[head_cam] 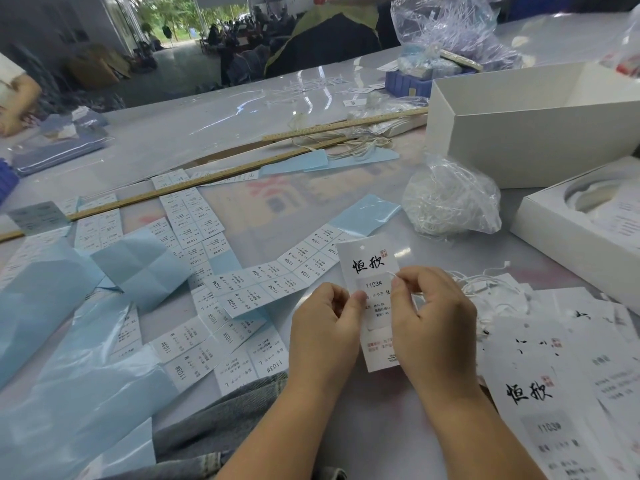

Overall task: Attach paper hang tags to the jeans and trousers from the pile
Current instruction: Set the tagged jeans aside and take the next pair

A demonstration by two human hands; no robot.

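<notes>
Just below the centre of the frame, both hands work close together on one paper hang tag. The left hand pinches the tag's left edge between thumb and curled fingers, while the right hand pinches the end of a thin white string against the tag's face. The tag stands nearly upright in the picture, its long axis running from the punched hole at the top down toward the wrists. The hole lies above and slightly left of the right fingertips, with nothing covering it — so the string end probably has to travel up the tag's length to reach it, and the right hand is the nearer one for that. The jeans lie at the lower left of the frame, just beside the left forearm, only a folded denim edge showing. A heap of loose strings sits just right of the right hand, and finished-looking tags spread across the lower right. Strips of size stickers on blue backing paper cover the table to the left.
</notes>
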